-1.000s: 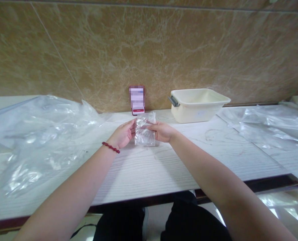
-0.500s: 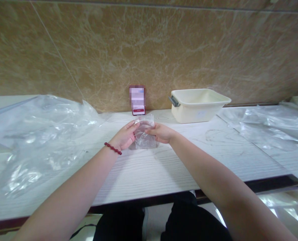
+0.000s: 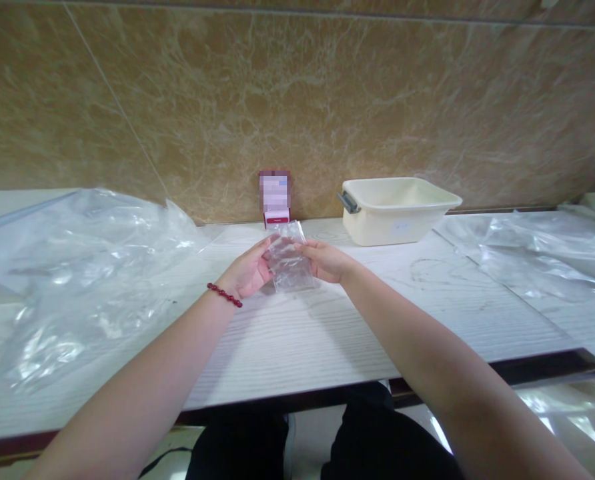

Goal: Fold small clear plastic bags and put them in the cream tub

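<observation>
A small clear plastic bag (image 3: 291, 265) is held between both hands above the white table (image 3: 297, 340), near its far middle. My left hand (image 3: 248, 270), with a red bead bracelet on the wrist, pinches the bag's left edge. My right hand (image 3: 328, 261) pinches the right edge near the top. The bag is tilted a little, with its top corner leaning left. Whether anything is inside it I cannot make out.
A cream plastic tub (image 3: 396, 208) with a grey handle stands at the back right against the marble wall. A small red and white box (image 3: 275, 200) stands behind the bag. Large crumpled clear plastic sheets lie at left (image 3: 87, 267) and right (image 3: 537, 250).
The small bag has shifted between the fingers and now tilts, its top leaning left. Both hands stay at about the same spot, the fingers having adjusted their pinch.
</observation>
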Demonstrator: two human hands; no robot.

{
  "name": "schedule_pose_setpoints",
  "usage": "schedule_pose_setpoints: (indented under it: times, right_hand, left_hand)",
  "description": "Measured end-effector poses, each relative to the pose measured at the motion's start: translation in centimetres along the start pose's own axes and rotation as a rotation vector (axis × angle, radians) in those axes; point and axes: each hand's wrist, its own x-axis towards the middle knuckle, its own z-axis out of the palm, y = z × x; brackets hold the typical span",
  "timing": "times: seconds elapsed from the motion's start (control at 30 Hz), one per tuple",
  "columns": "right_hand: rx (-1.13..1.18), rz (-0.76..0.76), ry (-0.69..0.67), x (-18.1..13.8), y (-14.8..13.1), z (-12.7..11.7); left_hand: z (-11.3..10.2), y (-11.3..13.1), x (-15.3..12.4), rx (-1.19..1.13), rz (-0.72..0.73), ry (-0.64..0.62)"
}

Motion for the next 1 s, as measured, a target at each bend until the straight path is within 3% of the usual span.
schedule_pose_setpoints:
  times: [0.43,0.73,0.9,1.0]
  right_hand:
    - [-0.023,0.055,0.124,0.5,0.4,-0.3]
    - [-0.025,0.068,0.107,0.6,0.3,-0.5]
    - [0.020,0.090,0.018,0.3,-1.5,-0.8]
    - [-0.025,0.072,0.018,0.1,-4.2,-1.7]
  left_hand:
    - [-0.2,-0.1,0.1,-0.084,-0.071,-0.025]
    - [-0.2,-0.2,0.1,-0.127,-0.059,-0.007]
    - [-0.8,-0.3,0.5,-0.158,0.001,0.039]
    - [-1.2,-0.4,0.7,-0.186,0.025,0.071]
